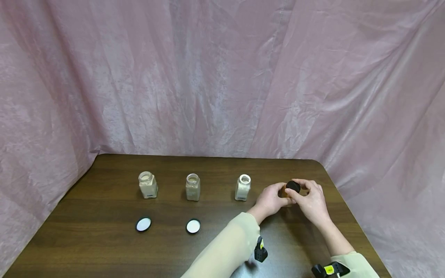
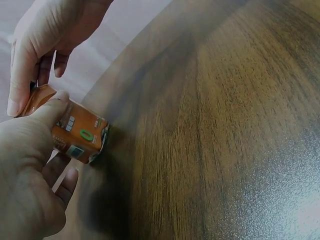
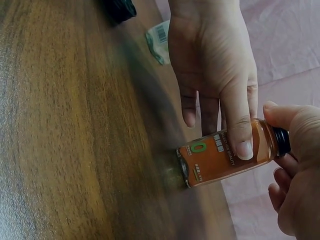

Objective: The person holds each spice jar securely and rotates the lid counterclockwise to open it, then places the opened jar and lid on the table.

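My left hand [image 1: 269, 201] holds a small glass spice jar [image 3: 212, 155] of orange-brown powder around its body, thumb across the printed label. My right hand [image 1: 313, 200] pinches the black cap [image 1: 293, 187] at the top, thumb and fingers on its sides. In the left wrist view the label of the jar [image 2: 82, 130] faces the camera, with a green ring printed on it. The cap sits on the jar's neck. I cannot tell whether the base touches the table.
Three uncapped glass jars with pale contents stand in a row: a left jar [image 1: 148, 186], a middle jar [image 1: 192, 188] and a right jar [image 1: 242, 188]. Two black-rimmed lids, one left [image 1: 143, 224] and one right [image 1: 193, 226], lie white side up on the wooden table [image 1: 104, 247]. Pink curtains [image 1: 208, 77] hang behind.
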Demonstrator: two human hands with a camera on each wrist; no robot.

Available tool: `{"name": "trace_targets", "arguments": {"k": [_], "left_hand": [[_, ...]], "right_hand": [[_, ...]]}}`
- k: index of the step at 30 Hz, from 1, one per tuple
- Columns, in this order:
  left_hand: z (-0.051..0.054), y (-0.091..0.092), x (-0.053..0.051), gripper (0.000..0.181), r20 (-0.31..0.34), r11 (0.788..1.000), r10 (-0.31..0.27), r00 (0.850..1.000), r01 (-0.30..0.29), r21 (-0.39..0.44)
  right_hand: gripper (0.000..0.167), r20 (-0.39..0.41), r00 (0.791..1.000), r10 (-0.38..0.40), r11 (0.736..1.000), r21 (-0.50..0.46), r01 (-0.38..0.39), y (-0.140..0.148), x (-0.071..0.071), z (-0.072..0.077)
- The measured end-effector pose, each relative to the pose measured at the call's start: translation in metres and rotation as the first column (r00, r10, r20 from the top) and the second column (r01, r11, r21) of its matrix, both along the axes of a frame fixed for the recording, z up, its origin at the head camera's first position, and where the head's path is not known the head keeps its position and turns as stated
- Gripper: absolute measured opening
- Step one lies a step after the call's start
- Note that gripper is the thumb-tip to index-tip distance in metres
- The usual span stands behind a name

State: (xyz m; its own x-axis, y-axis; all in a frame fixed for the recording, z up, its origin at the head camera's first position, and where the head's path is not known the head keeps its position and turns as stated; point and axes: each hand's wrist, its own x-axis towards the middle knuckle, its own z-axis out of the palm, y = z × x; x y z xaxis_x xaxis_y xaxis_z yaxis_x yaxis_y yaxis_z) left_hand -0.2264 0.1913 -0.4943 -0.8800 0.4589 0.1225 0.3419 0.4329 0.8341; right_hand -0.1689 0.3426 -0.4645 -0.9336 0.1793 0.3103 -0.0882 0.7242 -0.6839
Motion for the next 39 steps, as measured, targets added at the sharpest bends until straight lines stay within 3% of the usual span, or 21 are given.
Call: {"name": "trace_targets", "arguments": {"k": [17,26,39], "left_hand": [[0.002,-0.003,0.003,0.038,-0.011,1.0,-0.016,1.0,0.016,-0.016],[0.001,-0.002,0.001,0.042,0.003,1.0,-0.017,1.0,0.017,-0.017],[-0.002,-0.001,0.001,0.041,-0.005,1.0,-0.011,1.0,0.011,-0.012]], "right_hand": [[0.046,-0.027,0.999,0.037,0.999,0.033,-0.037,0.0,0.001,0.0],[0.043,-0.062,0.982,0.178,0.984,0.044,-0.175,0.008,0.0,0.003],[0.044,0.0,0.952,0.305,0.95,0.066,-0.304,0.017,-0.002,0.008]]}}
